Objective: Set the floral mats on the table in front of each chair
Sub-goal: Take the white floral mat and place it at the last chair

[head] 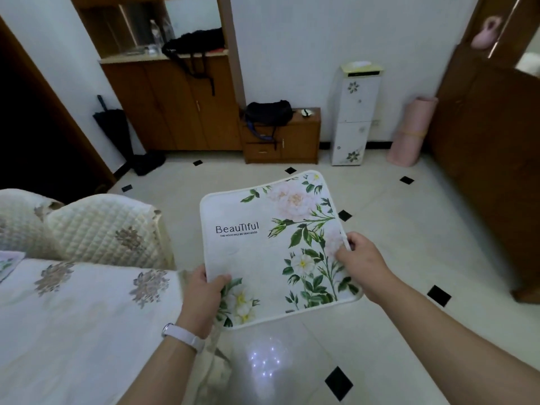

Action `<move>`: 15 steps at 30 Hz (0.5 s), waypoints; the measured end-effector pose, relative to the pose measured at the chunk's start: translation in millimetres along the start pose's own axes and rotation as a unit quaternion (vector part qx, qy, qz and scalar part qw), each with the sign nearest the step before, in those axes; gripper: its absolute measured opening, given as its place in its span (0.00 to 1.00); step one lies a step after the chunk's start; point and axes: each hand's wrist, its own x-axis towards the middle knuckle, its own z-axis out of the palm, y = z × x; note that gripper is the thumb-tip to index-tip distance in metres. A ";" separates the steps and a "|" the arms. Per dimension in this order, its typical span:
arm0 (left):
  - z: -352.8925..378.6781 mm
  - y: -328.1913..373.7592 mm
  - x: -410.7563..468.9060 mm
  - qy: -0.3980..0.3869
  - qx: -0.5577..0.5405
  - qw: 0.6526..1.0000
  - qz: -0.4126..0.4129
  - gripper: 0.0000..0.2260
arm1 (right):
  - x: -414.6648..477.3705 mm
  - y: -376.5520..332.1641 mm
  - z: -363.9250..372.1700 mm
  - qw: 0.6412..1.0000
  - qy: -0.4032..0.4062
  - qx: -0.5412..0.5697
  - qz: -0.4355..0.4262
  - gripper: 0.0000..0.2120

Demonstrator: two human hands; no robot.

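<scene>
A floral mat (274,247), white with pink and white blooms and the printed word "Beautiful", is held in the air above the tiled floor (394,229), tilted slightly with its printed face toward the camera. The left hand (201,296) grips the mat's near left corner, thumb on top and the other fingers hidden beneath. The right hand (362,261) pinches the mat's right edge, its fingers (342,254) closed on the border. A white wristband (184,336) circles the left wrist.

To the left, just beside the left hand, lies the worktop (73,325) under a quilted cream cloth with grey flower motifs; two chair backs (102,229) with matching quilted covers stand against its far side. At the far left edge of the worktop a corner of another mat (8,263) shows.

The floor ahead and to the right is open. Along the far wall stand a wooden cabinet (175,109), a low wooden drawer unit (282,138) with a dark bag (268,112) on it, a white water dispenser (355,118), and a rolled pink mat (409,133). A folded dark umbrella (112,124) leans by the doorway.
</scene>
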 end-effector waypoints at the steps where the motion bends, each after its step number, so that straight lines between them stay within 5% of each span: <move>1: 7.8 2.0 7.4 -0.005 0.001 1.000 -0.001 0.09 | 7.0 0.8 -4.0 1.000 0.002 0.003 0.003 0.05; 15: 79.1 -4.3 171.1 -0.009 -0.052 0.996 -0.073 0.09 | 174.4 -28.0 17.5 0.999 0.005 -0.050 0.005 0.06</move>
